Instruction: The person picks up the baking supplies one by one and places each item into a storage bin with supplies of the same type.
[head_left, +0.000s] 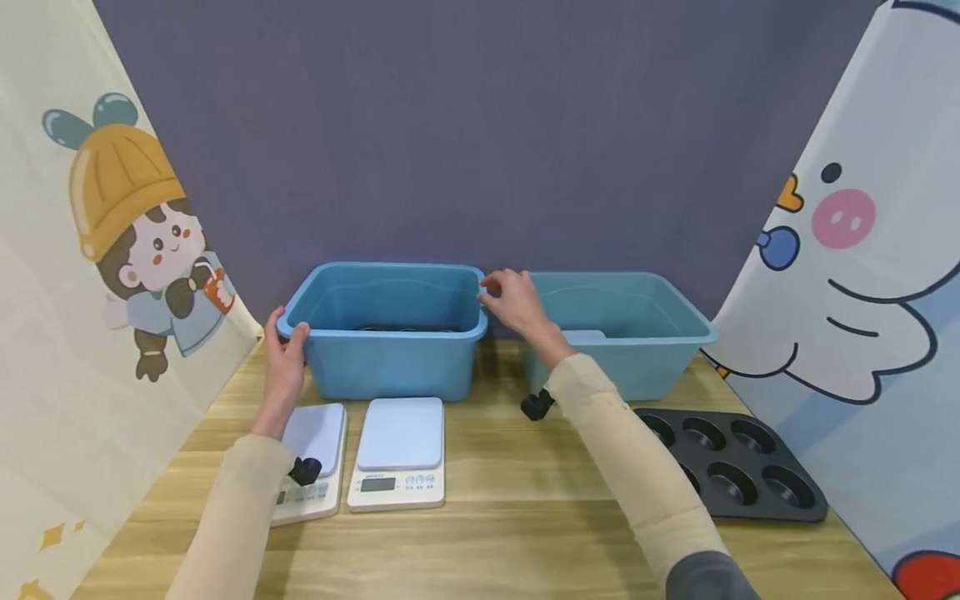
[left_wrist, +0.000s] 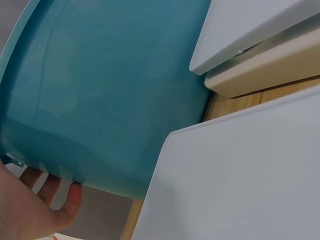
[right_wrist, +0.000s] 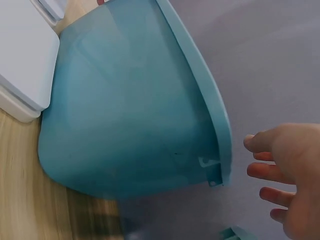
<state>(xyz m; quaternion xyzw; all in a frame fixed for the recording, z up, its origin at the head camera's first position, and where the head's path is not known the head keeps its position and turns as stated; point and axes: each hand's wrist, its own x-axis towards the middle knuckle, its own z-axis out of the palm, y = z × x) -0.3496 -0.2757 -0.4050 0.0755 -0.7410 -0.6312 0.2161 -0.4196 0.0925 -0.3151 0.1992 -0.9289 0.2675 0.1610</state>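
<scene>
A blue plastic bin [head_left: 390, 367] stands at the back of the table, with a dark object [head_left: 408, 327] partly visible inside. At the bin's left front corner is my left hand [head_left: 285, 367], its thumb and fingers spread about the rim. In the left wrist view, the fingertips of that hand [left_wrist: 40, 205] meet the bin's end wall [left_wrist: 100, 100]. Beside the right end of the rim is my right hand [head_left: 516, 302], fingers loosely bent. The right wrist view shows a gap between this hand [right_wrist: 290, 175] and the bin's rim [right_wrist: 220, 120]; nothing is in its fingers.
A second, paler bin [head_left: 622, 367] stands to the right, holding a pale flat object [head_left: 585, 337]. Two white kitchen scales, one left [head_left: 311, 442] and one central [head_left: 400, 450], lie before the blue bin. A dark muffin tin [head_left: 757, 462] lies at the right.
</scene>
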